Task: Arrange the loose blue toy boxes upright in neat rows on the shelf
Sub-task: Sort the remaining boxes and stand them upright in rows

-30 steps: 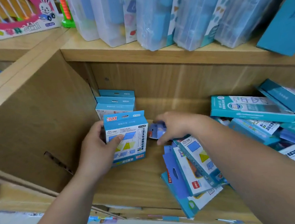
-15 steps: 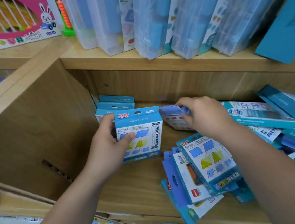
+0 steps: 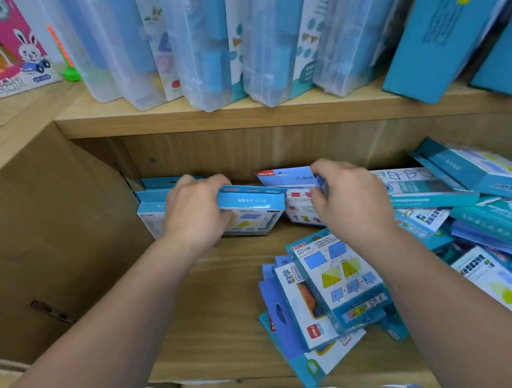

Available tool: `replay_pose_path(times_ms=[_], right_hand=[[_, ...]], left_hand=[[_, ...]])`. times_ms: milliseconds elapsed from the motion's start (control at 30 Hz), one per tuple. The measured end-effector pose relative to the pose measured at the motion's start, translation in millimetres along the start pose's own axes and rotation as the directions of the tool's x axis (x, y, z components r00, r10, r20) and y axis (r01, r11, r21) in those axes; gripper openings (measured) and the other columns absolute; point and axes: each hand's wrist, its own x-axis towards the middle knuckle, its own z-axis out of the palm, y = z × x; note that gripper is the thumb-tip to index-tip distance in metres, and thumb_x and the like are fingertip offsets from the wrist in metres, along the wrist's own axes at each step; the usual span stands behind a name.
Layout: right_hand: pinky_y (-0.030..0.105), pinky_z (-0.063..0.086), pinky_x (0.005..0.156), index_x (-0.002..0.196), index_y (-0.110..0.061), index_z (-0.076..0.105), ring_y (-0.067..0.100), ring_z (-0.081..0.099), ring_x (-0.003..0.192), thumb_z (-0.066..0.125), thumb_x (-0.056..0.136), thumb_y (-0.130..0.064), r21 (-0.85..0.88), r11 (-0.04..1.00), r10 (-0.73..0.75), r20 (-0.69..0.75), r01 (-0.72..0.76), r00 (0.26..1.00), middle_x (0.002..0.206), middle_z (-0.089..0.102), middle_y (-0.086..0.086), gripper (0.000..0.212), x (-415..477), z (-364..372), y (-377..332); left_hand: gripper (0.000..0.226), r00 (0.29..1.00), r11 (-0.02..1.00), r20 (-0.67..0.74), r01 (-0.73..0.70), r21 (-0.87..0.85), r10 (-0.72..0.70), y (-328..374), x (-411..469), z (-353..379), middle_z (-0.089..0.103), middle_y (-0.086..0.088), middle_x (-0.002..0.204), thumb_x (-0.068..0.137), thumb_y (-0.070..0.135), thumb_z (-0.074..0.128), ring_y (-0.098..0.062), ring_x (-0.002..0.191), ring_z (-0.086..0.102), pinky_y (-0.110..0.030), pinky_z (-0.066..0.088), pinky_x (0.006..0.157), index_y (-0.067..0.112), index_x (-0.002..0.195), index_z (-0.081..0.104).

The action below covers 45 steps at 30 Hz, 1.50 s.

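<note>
Since the earlier frame both hands have travelled deeper into the shelf (image 3: 215, 305), carrying their loads towards the back wall. The left hand (image 3: 193, 213) grips a box (image 3: 251, 205), fingers curled over its top edge and thumb under its printed face, and holds it tipped slightly forward, just in front of the standing row (image 3: 152, 203) that shows behind and to the left of that hand. The right hand (image 3: 352, 207) pinches a second box (image 3: 291, 187) by its right edge; this one stands nearly upright against the back wall, directly right of the left hand's load, and whether the two touch cannot be told. A loose pile (image 3: 328, 292) lies flat just nearer than the right hand, and a larger heap (image 3: 471, 193) sprawls to its right. The step in hand appears to be seating both at the back, one closing up the existing row and one opening a neighbouring row. The next move probably calls for pressing each square and upright before letting go, then drawing from the pile.
</note>
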Motion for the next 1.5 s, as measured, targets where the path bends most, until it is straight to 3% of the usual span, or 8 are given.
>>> replay_pose_path(times_ms=[200, 400, 767, 1033, 1133, 1267, 1367, 1500], right_hand=[[0.031, 0.035, 0.066, 0.101, -0.019, 0.062, 0.025, 0.057, 0.087, 0.065, 0.092, -0.023, -0.014, 1.0, -0.015, -0.014, 0.015, 1.0, 0.087, 0.066, 0.0, 0.01, 0.6, -1.8, 4.1], [0.033, 0.041, 0.063, 0.094, -0.02, 0.061, 0.026, 0.059, 0.081, 0.066, 0.087, -0.023, 0.016, 1.0, -0.014, 0.017, 0.013, 1.0, 0.084, 0.067, 0.001, 0.009, 10.8, -3.4, 5.9], [0.032, 0.042, 0.067, 0.095, -0.018, 0.061, 0.019, 0.057, 0.086, 0.07, 0.09, -0.024, 0.212, 0.977, 0.025, -0.134, 0.004, 0.991, 0.091, 0.064, -0.003, 0.013, -6.5, -16.2, 25.0], [0.044, 0.052, 0.087, 0.101, -0.01, 0.069, 0.019, 0.062, 0.105, 0.069, 0.09, -0.012, 0.342, 0.912, -0.165, -0.197, 0.225, 0.967, 0.114, 0.067, 0.0, 0.011, -15.3, -19.2, 27.0], [0.046, 0.053, 0.092, 0.101, -0.007, 0.07, 0.02, 0.062, 0.112, 0.067, 0.09, -0.006, 0.449, 0.849, -0.188, -0.233, 0.277, 0.954, 0.119, 0.066, 0.002, 0.011, -18.9, -31.7, 28.2], [0.044, 0.055, 0.089, 0.097, -0.004, 0.067, 0.018, 0.061, 0.112, 0.068, 0.091, 0.0, 0.479, 0.834, -0.163, -0.257, 0.272, 0.953, 0.117, 0.063, 0.005, 0.008, -29.6, -46.0, 40.0], [0.046, 0.057, 0.084, 0.096, -0.006, 0.063, 0.021, 0.061, 0.112, 0.068, 0.091, 0.0, 0.518, 0.816, -0.11, -0.294, 0.255, 0.949, 0.117, 0.06, 0.001, 0.009, -41.2, -54.4, 47.9], [0.044, 0.058, 0.082, 0.094, -0.005, 0.061, 0.02, 0.061, 0.112, 0.068, 0.09, 0.003, 0.537, 0.809, -0.085, -0.298, 0.24, 0.951, 0.117, 0.058, 0.002, 0.011, -54.6, -63.5, 52.1]], left_hand=[[0.048, 1.0, 0.995, -0.026, 0.013, 0.101, -0.011, -9.9, 11.5, 11.3, 0.071, 0.0, 0.102, 0.076, 0.036, 0.082, -0.026, 0.102, 0.053, -0.041, 0.044, 0.084, 0.027, 0.118, 0.064], [0.054, 0.999, 0.974, 0.007, -0.051, 0.223, 0.051, -4.2, 19.9, 15.4, 0.066, 0.0, 0.108, 0.077, 0.061, 0.073, -0.027, 0.103, 0.053, -0.042, 0.043, 0.087, 0.03, 0.119, 0.065], [0.043, 0.995, 0.916, -0.043, -0.066, 0.395, 0.09, 3.6, 31.6, 16.6, 0.063, -0.003, 0.099, 0.082, 0.057, 0.07, -0.03, 0.098, 0.059, -0.04, 0.04, 0.081, 0.023, 0.108, 0.068], [0.036, 0.98, 0.94, -0.113, -0.121, 0.319, 0.165, 6.6, 24.7, 19.7, 0.063, -0.011, 0.094, 0.076, 0.036, 0.081, -0.037, 0.091, 0.058, -0.044, 0.042, 0.079, 0.017, 0.101, 0.065], [0.03, 0.969, 0.985, -0.18, -0.157, 0.066, 0.167, 15.2, 1.1, 19.3, 0.062, -0.007, 0.083, 0.074, 0.033, 0.082, -0.035, 0.085, 0.058, -0.042, 0.046, 0.072, 0.015, 0.09, 0.064], [0.031, 0.996, 0.885, 0.012, -0.078, -0.458, 0.093, 43.7, -49.1, 14.3, 0.062, 0.01, 0.082, 0.082, 0.053, 0.071, -0.008, 0.073, 0.055, -0.031, 0.046, 0.067, 0.024, 0.092, 0.067], [0.059, 0.964, 0.877, 0.243, 0.019, -0.48, 0.112, 65.2, -67.0, 21.0, 0.062, 0.012, 0.098, 0.075, 0.073, 0.065, -0.002, 0.08, 0.054, -0.026, 0.044, 0.069, 0.029, 0.113, 0.066], [0.052, 0.915, 0.943, 0.369, -0.036, -0.331, 0.165, 89.8, -69.1, 28.0, 0.055, 0.012, 0.088, 0.061, 0.078, 0.071, -0.004, 0.079, 0.056, -0.028, 0.045, 0.065, 0.031, 0.084, 0.065]])
